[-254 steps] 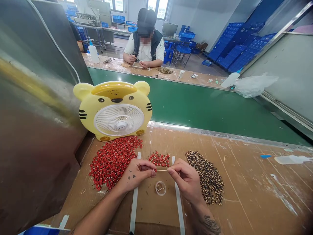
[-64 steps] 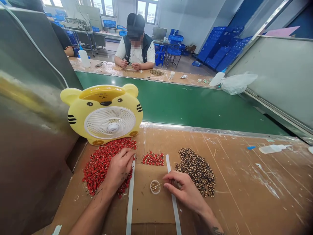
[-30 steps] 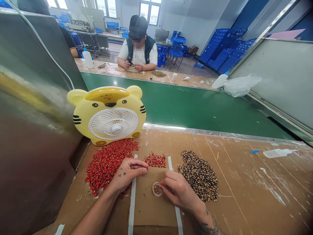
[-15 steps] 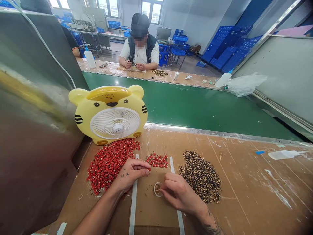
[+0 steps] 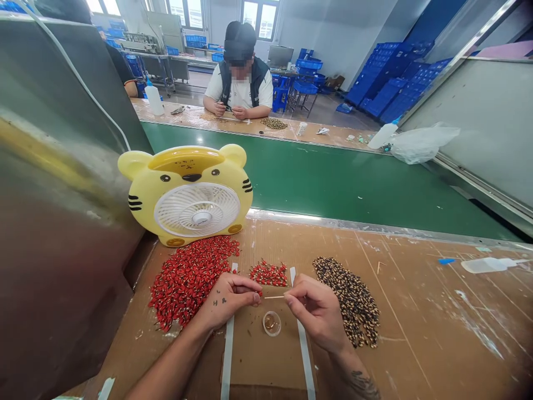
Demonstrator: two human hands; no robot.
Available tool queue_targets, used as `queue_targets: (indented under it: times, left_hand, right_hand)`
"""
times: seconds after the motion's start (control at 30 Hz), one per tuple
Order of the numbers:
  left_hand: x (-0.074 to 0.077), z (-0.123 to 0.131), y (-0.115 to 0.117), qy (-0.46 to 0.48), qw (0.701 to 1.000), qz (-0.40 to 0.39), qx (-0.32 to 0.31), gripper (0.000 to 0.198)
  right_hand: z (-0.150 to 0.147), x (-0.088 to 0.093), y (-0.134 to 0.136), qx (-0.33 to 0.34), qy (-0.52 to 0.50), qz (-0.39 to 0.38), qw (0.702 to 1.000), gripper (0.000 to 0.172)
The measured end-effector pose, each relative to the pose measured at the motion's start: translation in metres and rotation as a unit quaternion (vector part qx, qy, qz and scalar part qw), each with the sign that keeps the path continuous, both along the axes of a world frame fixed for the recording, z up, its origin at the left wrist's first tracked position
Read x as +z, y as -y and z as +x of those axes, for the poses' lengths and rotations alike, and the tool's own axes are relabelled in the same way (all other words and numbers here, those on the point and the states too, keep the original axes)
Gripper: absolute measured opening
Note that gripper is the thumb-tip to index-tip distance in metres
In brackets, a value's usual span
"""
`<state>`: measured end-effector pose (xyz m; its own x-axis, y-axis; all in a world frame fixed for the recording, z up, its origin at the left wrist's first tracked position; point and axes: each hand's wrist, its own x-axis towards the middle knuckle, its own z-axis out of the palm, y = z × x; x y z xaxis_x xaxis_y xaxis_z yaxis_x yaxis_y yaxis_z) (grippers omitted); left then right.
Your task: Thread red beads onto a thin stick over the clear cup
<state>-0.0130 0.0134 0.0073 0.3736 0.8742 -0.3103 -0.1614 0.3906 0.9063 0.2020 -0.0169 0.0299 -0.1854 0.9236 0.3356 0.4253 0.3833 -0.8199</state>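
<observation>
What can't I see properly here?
All in the head view:
Red piece: mostly hidden by the left hand.
Thin stick: one end covered by the right hand.
Dark thing in the co-worker's hands: too small to tell.
Another person: mostly hidden behind the metal panel.

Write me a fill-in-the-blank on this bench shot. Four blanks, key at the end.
1. The left hand pinches a small, shiny piece coloured ____.
2. The right hand pinches a thin, pale, straight stick, its free tip pointing toward the person's ____ side.
3. The small, round, clear plastic cup stands between two long tape strips coloured ____.
4. Beyond the yellow, animal-faced plastic fan runs a wide, flat surface coloured ____.

Missing words: red; left; white; green.
</observation>
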Motion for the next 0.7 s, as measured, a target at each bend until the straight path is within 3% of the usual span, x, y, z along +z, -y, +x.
queue_targets:
  times: [0.7]
  left_hand:
    - [0.0072, 0.001, 0.0024, 0.029, 0.999, -0.016, -0.025, 0.012]
  right_hand:
    - [0.0013, -0.0083, -0.0009, -0.001, 0.043, -0.018, 0.999, 0.027]
